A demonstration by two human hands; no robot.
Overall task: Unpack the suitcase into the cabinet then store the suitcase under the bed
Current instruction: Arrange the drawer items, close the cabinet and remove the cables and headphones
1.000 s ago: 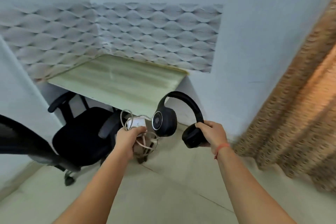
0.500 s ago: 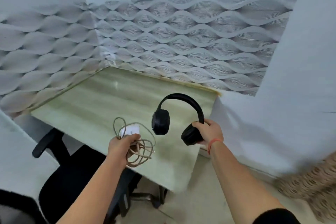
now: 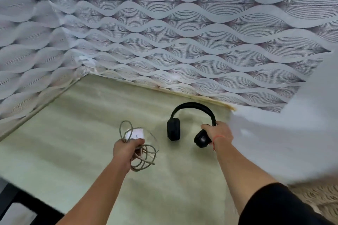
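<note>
My right hand grips black over-ear headphones by the right side of the band, just above one ear cup, and holds them over the pale green desk top. My left hand grips a white charger block together with its coiled grey cable, whose loops hang below and stick out above my fist. Both hands are over the desk, the left one nearer to me. The suitcase, the cabinet and the bed are out of view.
The desk sits in a corner with wave-patterned wallpaper behind and to the left. A plain wall closes the right side. A black chair part shows at the bottom left and patterned curtain fabric at the bottom right.
I have moved up to the desk, so it now fills the lower view and the chair has dropped to the bottom left. Both hands, still holding their items, are now over the desk top.
</note>
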